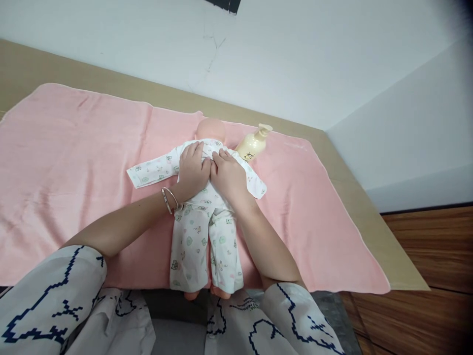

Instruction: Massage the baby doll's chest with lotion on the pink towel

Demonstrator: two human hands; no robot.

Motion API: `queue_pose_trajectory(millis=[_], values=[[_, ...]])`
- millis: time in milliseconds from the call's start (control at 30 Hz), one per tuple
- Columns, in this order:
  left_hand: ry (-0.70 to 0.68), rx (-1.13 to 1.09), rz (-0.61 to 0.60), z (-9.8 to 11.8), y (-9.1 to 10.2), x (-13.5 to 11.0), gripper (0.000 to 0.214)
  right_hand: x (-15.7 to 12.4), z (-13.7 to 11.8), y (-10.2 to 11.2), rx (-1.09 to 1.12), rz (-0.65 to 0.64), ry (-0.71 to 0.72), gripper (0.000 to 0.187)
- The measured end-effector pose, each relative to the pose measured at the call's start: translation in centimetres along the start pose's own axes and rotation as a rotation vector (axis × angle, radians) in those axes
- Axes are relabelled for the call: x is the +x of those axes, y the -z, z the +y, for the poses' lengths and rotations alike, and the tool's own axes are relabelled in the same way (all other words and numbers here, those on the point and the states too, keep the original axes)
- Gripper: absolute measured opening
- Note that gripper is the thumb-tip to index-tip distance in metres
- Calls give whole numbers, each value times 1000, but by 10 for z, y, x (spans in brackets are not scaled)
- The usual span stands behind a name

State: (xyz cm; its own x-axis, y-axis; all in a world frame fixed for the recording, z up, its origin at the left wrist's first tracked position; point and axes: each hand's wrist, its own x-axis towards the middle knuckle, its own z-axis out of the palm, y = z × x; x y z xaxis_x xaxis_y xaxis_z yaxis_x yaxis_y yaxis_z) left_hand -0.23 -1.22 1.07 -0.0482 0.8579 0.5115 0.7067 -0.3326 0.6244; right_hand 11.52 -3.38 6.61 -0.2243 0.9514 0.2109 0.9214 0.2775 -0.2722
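Note:
A baby doll lies stretched out on a pink blanket, its bald head away from me and its feet at the near table edge. It wears a white printed top and matching trousers. My left hand rests flat on the left half of the doll's upper body, fingers pointing toward its head. On the other half lies my right hand, also flat, its thumb close against my left thumb. Both hands press on the cloth without gripping it. No facial features show on the doll's head.
A cream pump bottle with a drawn face leans at the doll's right shoulder side, on the blanket. The wooden tabletop shows around the blanket, against a white wall. Brown wood-grain panels are at the lower right.

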Motion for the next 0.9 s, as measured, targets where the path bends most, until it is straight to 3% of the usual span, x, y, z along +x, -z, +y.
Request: queue_pose_trajectory(millis=[133,233,467,567,800,900], values=[[-91,33,-11,-1,-1,-4,40,20,33,-10,232,-63,80,56],[-154,14,14,-1,1,-8,34,26,43,-15,257,-31,82,59],[-53,-41,44,-1,4,-7,33,-7,-9,0,-89,37,-151,50],[-33,-44,30,-1,2,-6,38,-13,-16,3,-127,36,-116,49],[-172,65,-8,2,8,-8,29,20,42,-14,323,-29,71,55],[-170,82,-27,6,13,-10,23,24,47,-20,331,11,101,53]])
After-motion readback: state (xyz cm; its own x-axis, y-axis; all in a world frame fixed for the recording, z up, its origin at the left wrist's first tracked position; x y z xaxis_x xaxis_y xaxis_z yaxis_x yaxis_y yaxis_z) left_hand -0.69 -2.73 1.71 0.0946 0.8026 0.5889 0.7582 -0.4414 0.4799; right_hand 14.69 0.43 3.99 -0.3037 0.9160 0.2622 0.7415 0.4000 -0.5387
